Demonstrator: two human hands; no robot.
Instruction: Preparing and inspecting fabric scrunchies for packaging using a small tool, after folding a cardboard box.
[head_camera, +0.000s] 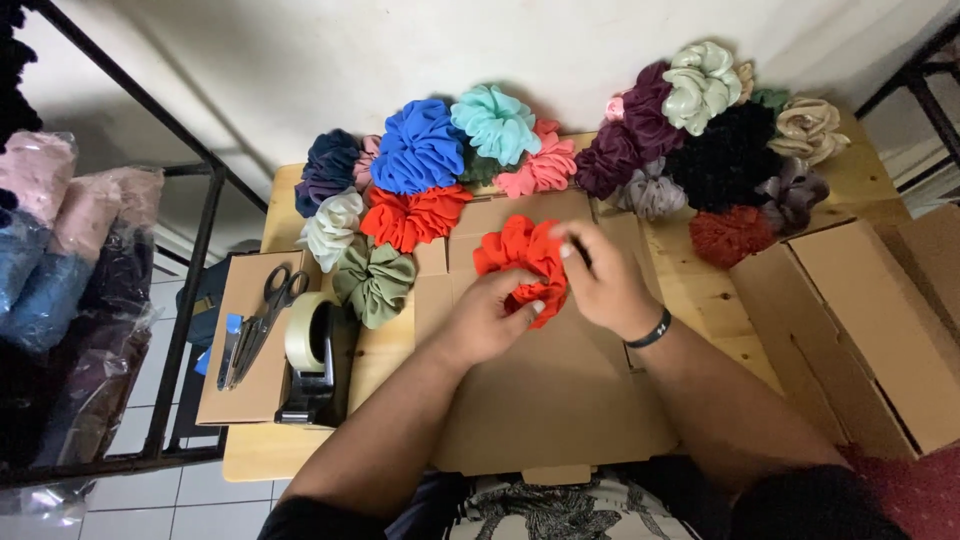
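Both my hands hold one orange-red fabric scrunchie above a flat unfolded cardboard box on the wooden table. My left hand grips its lower edge from below. My right hand pinches its right side; a black band sits on that wrist. Another orange-red scrunchie lies just left of the flat cardboard box, with an olive one and a white one beside it.
Several scrunchies in blue, teal, pink, plum, black and beige are piled along the table's far edge. A tape dispenser, scissors and a box cutter rest on cardboard at the left. An open cardboard box stands at the right. A metal rack with bagged fabric is far left.
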